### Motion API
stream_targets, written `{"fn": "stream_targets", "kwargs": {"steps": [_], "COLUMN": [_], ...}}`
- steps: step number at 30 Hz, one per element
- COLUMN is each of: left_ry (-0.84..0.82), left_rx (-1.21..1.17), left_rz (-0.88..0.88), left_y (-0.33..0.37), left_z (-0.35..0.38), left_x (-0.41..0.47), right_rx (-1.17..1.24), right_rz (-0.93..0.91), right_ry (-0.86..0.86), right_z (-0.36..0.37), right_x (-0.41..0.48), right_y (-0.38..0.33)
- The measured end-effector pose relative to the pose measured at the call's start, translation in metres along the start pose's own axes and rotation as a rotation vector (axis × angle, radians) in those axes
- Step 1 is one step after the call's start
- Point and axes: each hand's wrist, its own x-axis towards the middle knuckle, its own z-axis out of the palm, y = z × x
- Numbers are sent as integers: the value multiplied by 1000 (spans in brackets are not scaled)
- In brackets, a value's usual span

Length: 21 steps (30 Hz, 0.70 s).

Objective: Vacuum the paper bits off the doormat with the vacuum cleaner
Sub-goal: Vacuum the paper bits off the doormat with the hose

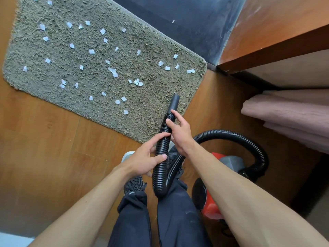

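Head view: paper-strewn doormat [151, 97] on wooden floor [44, 139].

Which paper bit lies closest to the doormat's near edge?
The lone bit left of the nozzle, below a pair; all others lie farther up the doormat.

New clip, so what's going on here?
A person stands at a doormat, gripping the black hose with both hands: the right hand just behind the nozzle, the left hand lower down. The nozzle points at the mat's near right part. Paper bits lie scattered across the mat. The red vacuum cleaner sits on the floor to their right.
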Motion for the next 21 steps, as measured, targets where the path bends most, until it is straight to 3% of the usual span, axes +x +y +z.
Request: {"fn": "stream_targets", "kwargs": {"steps": [21], "left_ry": [39], "left_rx": [63], "left_rz": [94], "left_y": [56], "left_z": [12], "left_x": [61], "right_rx": [-94], "right_rz": [-154], "right_ry": [12], "right_z": [-27], "right_x": [53], "right_y": [-67]}}
